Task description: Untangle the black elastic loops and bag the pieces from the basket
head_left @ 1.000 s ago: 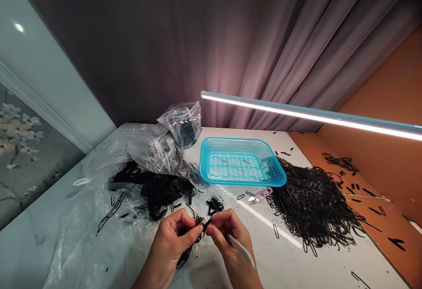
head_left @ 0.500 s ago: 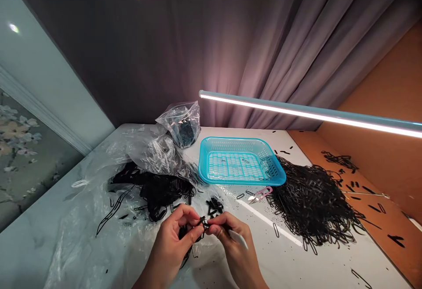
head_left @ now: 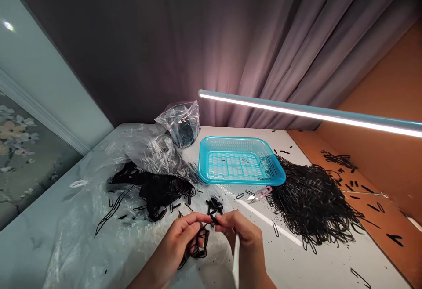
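Note:
My left hand (head_left: 180,240) and my right hand (head_left: 245,236) meet low in the middle of the view, both pinched on a small tangle of black elastic bands (head_left: 201,240) that hangs between and below them. The right hand also carries a thin white stick (head_left: 236,258) pointing down. A little clump of black bands (head_left: 214,204) lies on the table just beyond my fingers.
A turquoise plastic basket (head_left: 278,175) stands mid-table, pink thread snips (head_left: 260,194) in front of it. A big heap of black bands (head_left: 313,201) spreads to its right, another heap (head_left: 154,190) on crumpled clear plastic (head_left: 99,201) to the left. A lit lamp bar (head_left: 310,114) crosses above.
My hands have risen slightly and the right hand has turned, so the white stick now points down. The tangle of bands hangs lower from the left hand.

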A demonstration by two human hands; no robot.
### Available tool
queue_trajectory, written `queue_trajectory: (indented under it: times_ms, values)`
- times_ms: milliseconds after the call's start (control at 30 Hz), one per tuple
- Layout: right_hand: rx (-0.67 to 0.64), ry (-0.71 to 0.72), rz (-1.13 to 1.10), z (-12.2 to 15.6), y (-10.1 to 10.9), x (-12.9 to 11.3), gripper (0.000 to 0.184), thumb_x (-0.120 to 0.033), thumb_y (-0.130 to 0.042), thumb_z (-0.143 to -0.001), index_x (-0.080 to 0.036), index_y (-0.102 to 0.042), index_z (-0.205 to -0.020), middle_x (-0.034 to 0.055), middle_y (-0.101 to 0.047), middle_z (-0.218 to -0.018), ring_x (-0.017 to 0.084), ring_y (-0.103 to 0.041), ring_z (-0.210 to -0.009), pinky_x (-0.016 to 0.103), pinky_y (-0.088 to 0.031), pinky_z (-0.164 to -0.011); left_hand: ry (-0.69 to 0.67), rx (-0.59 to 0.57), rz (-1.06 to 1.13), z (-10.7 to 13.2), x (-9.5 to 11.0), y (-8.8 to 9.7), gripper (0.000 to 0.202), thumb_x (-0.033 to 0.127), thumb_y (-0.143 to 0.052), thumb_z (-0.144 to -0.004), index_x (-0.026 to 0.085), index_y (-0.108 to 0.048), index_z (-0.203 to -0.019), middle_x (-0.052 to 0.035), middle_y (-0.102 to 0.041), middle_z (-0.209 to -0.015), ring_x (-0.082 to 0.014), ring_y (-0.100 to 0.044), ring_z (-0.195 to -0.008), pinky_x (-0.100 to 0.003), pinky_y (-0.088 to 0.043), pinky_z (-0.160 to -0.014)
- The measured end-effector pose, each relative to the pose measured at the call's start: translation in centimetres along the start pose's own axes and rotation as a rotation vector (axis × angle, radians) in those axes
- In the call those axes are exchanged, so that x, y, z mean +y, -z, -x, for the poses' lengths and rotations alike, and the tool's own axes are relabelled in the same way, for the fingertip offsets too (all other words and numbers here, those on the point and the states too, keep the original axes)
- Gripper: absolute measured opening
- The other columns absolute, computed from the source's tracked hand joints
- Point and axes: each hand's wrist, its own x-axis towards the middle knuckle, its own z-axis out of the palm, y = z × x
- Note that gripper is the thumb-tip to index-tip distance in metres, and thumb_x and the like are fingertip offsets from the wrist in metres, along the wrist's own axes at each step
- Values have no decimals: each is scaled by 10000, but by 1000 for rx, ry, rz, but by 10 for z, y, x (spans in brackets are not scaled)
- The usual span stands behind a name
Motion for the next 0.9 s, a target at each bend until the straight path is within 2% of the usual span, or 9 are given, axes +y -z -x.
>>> queue_trajectory:
  times_ms: [100, 200, 233, 333, 467, 600, 700, 800, 900]
  values:
    - [-58, 182, 238, 5, 0, 5, 122, -162, -646, -865, -227, -720, -794, 69, -643, -868, 163, -600, -669, 263, -513, -558, -122, -39, -194, -5, -2, -2, 350, 491, -597, -880, 161, -709, -914, 0, -525, -677, -132, -427, -627, -232, -301, -566]
    - [-151, 277, 387, 4, 2, 6, 87, -156, -677, -845, -228, -708, -807, 62, -657, -865, 169, -589, -689, 268, -490, -576, -178, -38, -313, -8, -1, -2, 295, 420, -636, -865, 159, -641, -727, 23, -463, -620, -123, -361, -594, -242, -263, -552]
    - [-178, 252, 376, 3, 2, 5, 61, -176, -703, -830, -231, -707, -855, 46, -662, -827, 164, -587, -660, 264, -481, -568, -179, -28, -341, -8, -1, -2, 305, 402, -627, -872, 161, -614, -686, 26, -448, -609, -125, -356, -593, -245, -259, -552]
    - [-238, 137, 285, -2, 1, 3, 175, -269, -720, -834, -229, -717, -1004, 7, -655, -726, 141, -573, -565, 244, -449, -527, -201, -22, -431, -5, 2, -4, 341, 397, -568, -909, 165, -595, -660, 18, -450, -621, -134, -360, -608, -254, -261, -559]
    - [-254, 144, 263, -6, 0, -3, 101, -277, -692, -854, -208, -734, -794, 19, -655, -693, 158, -594, -615, 247, -445, -562, -266, -18, -576, 1, 9, -6, 358, 395, -498, -947, 172, -634, -701, -4, -512, -674, -152, -409, -649, -267, -281, -583]
    - [-345, 78, 218, -8, 2, -4, 95, -256, -698, -850, -217, -738, -928, 16, -685, -746, 149, -606, -627, 231, -441, -560, -285, -48, -634, 4, 16, -4, 323, 319, -528, -927, 174, -635, -660, -11, -522, -662, -165, -440, -671, -276, -291, -609]
    - [-397, 159, 215, -7, 2, 1, 146, -315, -661, -876, -210, -721, -795, 9, -654, -672, 144, -592, -595, 236, -413, -547, -209, -145, -520, 1, 14, 0, 280, 315, -558, -903, 162, -678, -702, -16, -533, -649, -161, -446, -649, -274, -293, -597]
    - [-329, 141, 93, -3, 0, 7, 309, -423, -655, -876, -208, -632, -656, 1, -611, -610, 141, -556, -558, 243, -386, -531, -137, -201, -351, -2, 9, 5, 273, 343, -602, -869, 153, -656, -681, 2, -488, -601, -135, -402, -584, -264, -269, -559]
    - [-123, 1, -234, -2, 2, 7, 287, -454, -708, -838, -223, -587, -718, -10, -604, -669, 142, -564, -603, 243, -421, -565, -108, -151, -255, -3, 9, 9, 276, 346, -603, -859, 157, -619, -659, 17, -457, -582, -120, -368, -563, -255, -249, -546]
